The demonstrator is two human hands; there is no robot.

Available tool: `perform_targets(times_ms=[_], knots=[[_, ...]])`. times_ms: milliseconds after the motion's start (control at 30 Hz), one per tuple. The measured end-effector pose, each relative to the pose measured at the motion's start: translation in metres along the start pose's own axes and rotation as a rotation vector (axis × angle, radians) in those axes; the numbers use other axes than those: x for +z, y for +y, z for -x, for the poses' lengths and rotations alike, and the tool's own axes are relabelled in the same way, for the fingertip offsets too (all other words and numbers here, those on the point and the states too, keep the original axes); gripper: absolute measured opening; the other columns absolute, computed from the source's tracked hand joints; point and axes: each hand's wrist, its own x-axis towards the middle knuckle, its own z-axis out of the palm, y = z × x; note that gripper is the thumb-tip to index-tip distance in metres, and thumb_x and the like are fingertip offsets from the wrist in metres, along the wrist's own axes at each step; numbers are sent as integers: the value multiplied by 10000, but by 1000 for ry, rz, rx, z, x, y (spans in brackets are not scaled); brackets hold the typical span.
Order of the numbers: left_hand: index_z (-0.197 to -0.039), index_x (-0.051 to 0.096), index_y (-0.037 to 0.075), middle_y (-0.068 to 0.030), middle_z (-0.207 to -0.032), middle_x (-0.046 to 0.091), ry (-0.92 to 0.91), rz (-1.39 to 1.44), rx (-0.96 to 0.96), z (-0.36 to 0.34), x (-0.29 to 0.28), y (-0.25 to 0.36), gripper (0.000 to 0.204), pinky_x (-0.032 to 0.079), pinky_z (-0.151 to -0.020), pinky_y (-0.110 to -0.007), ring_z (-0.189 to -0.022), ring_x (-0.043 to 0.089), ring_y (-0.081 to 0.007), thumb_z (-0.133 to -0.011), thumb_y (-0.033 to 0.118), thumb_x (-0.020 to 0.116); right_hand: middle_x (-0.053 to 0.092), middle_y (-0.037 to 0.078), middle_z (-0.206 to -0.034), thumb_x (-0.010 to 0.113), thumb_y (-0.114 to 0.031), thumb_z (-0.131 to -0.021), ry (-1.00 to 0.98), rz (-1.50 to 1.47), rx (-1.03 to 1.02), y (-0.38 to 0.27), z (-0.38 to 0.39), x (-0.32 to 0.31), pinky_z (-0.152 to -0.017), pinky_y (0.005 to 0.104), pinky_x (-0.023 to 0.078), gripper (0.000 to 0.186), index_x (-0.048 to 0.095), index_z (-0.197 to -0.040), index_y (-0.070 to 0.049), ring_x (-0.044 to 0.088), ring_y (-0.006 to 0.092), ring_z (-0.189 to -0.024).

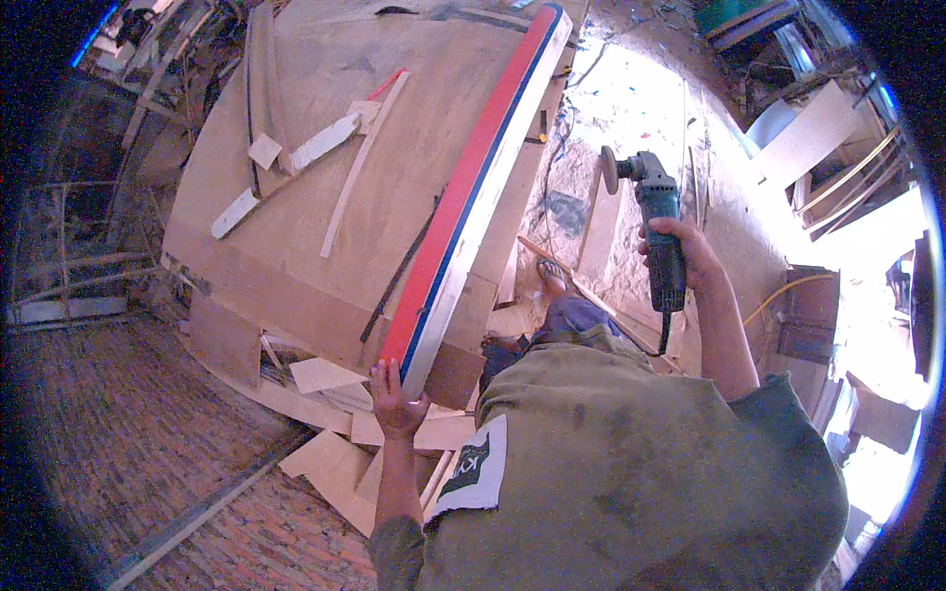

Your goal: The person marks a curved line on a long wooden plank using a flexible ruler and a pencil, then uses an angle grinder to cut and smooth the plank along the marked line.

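The left hand (394,399) grips the near end of the long board (473,187), its fingers curled over the red face. The board lies tilted on the plywood table (296,197). The right hand (685,256) is closed around the grinder (655,212), held over the floor, well apart from the board.

red-blue edged board (463,197) on edge, teal grinder (658,231) aloft

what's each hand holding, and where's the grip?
Left hand grips the near end of the red-and-blue-edged board. Right hand holds the angle grinder around its body, disc end pointing away.
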Motion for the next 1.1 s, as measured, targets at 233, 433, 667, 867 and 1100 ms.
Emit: perform_targets(times_ms=[233,433,667,867,1100], knots=[[-1374,545,33,-218,-1315,623,-12,431,-176,-22,-33,24,793,512,-1018,-468,-1210,612,-395,-644,199,807,707,130,-1005,754,-222,-839,-68,142,27,-6,0,12,-654,360,619,501,551,-1249,-19,720,230,-800],[-1328,571,58,-173,-1253,666,197,578,-198,-24,-22,32,722,538,-970,-422,-1143,665,-339,-672,173,848,682,150,-1082,778,-200,-814,-223,293,0,-11,17,51,-748,386,613,601,499,-1319,-32,713,244,-880],[-1317,552,55,-138,-1272,665,302,819,-268,-21,-14,41,695,545,-1001,-407,-1189,655,-274,-722,147,899,637,99,-1028,829,-137,-742,-380,607,-166,-20,24,125,-777,348,580,671,503,-1319,-28,688,216,-907],[-1323,516,33,-151,-1267,658,397,1068,-271,-19,13,32,727,548,-1024,-403,-1185,650,-248,-725,117,921,637,157,-1260,856,-167,-681,-489,1174,-530,4,32,176,-1027,384,471,885,434,-1436,19,631,286,-1123],[-1352,534,14,-167,-1310,644,314,1219,-359,-14,28,23,759,548,-1026,-413,-1174,658,-255,-722,149,936,700,226,-1100,831,-304,-706,-662,1441,-538,32,52,229,-898,493,530,816,466,-1405,-94,671,437,-1061]])
